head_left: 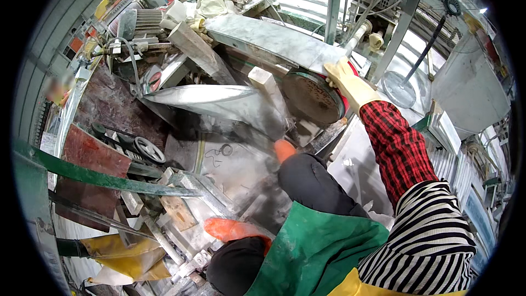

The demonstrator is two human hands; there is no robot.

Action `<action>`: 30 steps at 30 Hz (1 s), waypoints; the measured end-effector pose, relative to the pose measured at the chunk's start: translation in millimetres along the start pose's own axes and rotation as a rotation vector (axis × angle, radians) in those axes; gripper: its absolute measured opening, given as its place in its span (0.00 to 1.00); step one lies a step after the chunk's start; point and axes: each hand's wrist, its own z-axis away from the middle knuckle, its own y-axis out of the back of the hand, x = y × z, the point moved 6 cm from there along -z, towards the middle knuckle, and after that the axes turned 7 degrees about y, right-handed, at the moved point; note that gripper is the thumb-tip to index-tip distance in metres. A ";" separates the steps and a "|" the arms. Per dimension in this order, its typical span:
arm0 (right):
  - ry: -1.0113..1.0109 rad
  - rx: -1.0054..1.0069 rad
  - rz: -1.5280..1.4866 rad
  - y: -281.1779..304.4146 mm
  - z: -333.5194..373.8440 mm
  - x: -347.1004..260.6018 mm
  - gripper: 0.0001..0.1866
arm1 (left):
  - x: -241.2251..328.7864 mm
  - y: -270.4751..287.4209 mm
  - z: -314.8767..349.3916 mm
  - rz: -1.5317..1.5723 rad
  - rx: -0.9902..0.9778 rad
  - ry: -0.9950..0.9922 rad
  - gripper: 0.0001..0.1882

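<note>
Head view: the gloved right hand (pixel 353 85) is at the right end of a long marbled slab (pixel 274 38), fingers bent; whether the grip pinches its edge, I cannot tell. The slab lies along the far edge of the machine frame (pixel 244 65), right end beside a dark round disc (pixel 309 98). Handling seems under way; how much is finished does not show. The left hand cannot be made out.

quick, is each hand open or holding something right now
Left hand: not in view.
Right hand: gloved, at the right end of the marbled slab; whether it grips cannot be told.
</note>
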 end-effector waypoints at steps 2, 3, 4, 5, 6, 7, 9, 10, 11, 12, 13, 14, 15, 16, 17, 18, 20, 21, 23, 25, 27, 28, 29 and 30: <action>0.025 -0.024 0.104 3.1 -0.9 -5.1 0.23 | -6.5 -4.7 2.1 0.007 0.056 -0.010 0.25; 0.049 -0.038 0.174 3.9 0.1 -7.1 0.23 | -9.1 -7.5 2.7 0.010 0.086 -0.014 0.25; 0.079 -0.050 0.254 3.3 -1.5 -12.9 0.23 | -10.2 -11.5 3.3 0.015 0.100 -0.015 0.25; 0.125 -0.062 0.347 2.5 -1.7 -18.4 0.24 | -11.0 -15.6 4.3 0.019 0.114 -0.016 0.25; 0.170 -0.075 0.437 2.1 -2.2 -23.8 0.24 | -11.0 -17.2 4.4 0.024 0.128 -0.021 0.26; 0.225 -0.104 0.519 -6.1 1.8 -32.0 0.24 | 13.1 5.3 4.8 0.059 0.015 0.067 0.28; 0.332 -0.199 0.621 -40.7 11.8 -51.7 0.25 | 12.2 13.6 11.5 0.032 0.032 0.078 0.28; 0.377 -0.252 0.648 -48.7 24.7 -66.3 0.25 | 13.5 11.7 9.7 0.032 0.038 0.068 0.28; 0.409 -0.304 0.659 -60.5 40.6 -78.6 0.26 | -6.7 -14.3 8.0 -0.010 0.124 0.027 0.29; 0.442 -0.394 0.668 -90.3 55.2 -87.1 0.26 | 5.7 -1.0 12.3 -0.026 0.072 -0.006 0.29; 0.456 -0.479 0.650 -113.9 76.0 -95.4 0.26 | 16.0 5.7 13.9 0.003 0.055 -0.001 0.29; 0.458 -0.560 0.627 -135.1 101.7 -100.9 0.27 | 24.1 9.4 14.1 0.036 0.042 0.004 0.28; 0.452 -0.645 0.610 -153.1 119.3 -106.7 0.27 | 31.2 11.2 14.6 0.068 0.030 0.012 0.27; 0.423 -0.719 0.566 -171.9 136.1 -104.9 0.28 | 35.8 14.9 14.2 0.091 0.024 0.026 0.27; 0.402 -0.799 0.535 -193.9 149.3 -96.7 0.28 | 38.8 19.0 13.8 0.111 0.021 0.044 0.26; 0.381 -0.891 0.502 -225.3 156.9 -79.5 0.29 | 39.9 25.6 14.1 0.123 0.023 0.068 0.26; 0.827 -0.934 0.589 -292.0 145.3 -22.0 0.29 | 53.7 38.8 10.0 0.127 0.082 0.026 0.26; 0.915 -0.968 0.643 -303.6 168.3 -13.1 0.28 | 57.3 45.4 16.9 0.077 0.157 0.035 0.25; 0.625 -1.105 0.459 -316.5 195.3 44.2 0.25 | 59.1 55.4 16.7 0.095 0.186 0.031 0.22; 0.304 -1.439 0.618 -344.1 187.8 110.4 0.17 | 60.6 47.9 15.1 0.128 0.144 0.021 0.22; 0.633 -1.501 1.227 -359.9 194.5 128.2 0.12 | 35.2 23.4 24.4 0.097 0.093 0.154 0.21; 0.676 -1.355 0.901 -363.3 184.6 125.0 0.17 | 26.3 10.1 28.7 0.095 0.067 0.215 0.21; 0.745 -1.232 0.582 -361.6 173.9 121.8 0.23 | 23.6 5.6 28.9 0.123 0.114 0.201 0.19; 0.836 -1.226 0.416 -348.7 191.0 94.0 0.26 | 28.2 11.7 33.8 0.093 0.118 0.212 0.18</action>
